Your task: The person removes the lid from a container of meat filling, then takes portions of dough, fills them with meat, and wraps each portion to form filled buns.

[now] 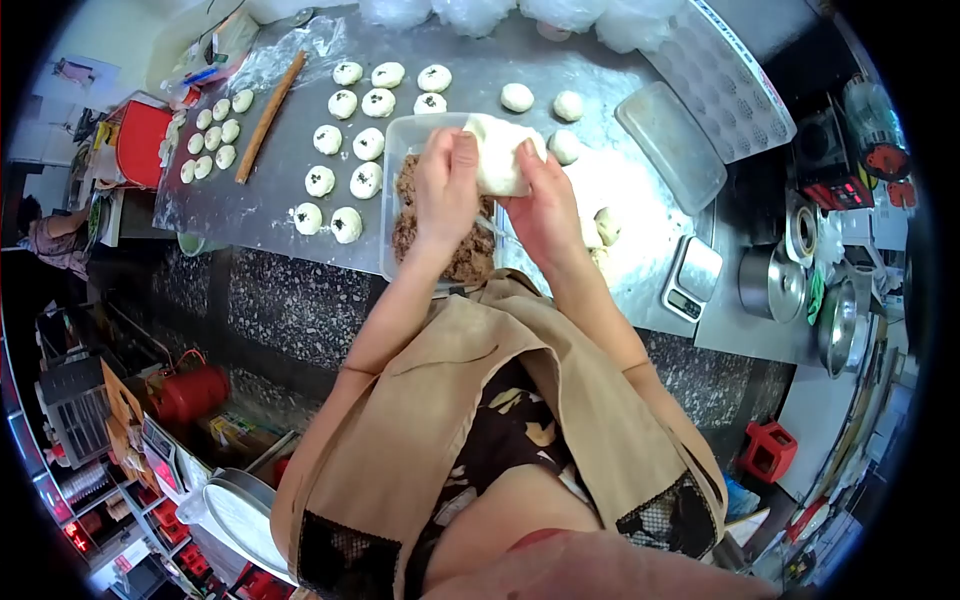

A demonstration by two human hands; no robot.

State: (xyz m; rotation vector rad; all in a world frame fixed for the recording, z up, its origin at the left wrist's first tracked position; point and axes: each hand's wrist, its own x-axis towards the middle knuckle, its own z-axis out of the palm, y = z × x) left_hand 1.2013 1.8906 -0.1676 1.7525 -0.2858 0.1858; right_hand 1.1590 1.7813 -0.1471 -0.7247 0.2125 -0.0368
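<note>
i find the dough (pixel 503 157) pale, smooth and flattened, gripped at its sides by my left hand (pixel 447 185) and right hand (pixel 547 205) above the far right of the tub (pixel 415 130). both hands obscure some brown filling (pixel 470 260). on the worktop (pixel 280 205), dark-topped buns (pixel 367 145) and a rolling pin (pixel 270 118) lie left; a scale (pixel 692 275) stands right.

The head camera looks down over the worktable (pixel 285 155).
</note>
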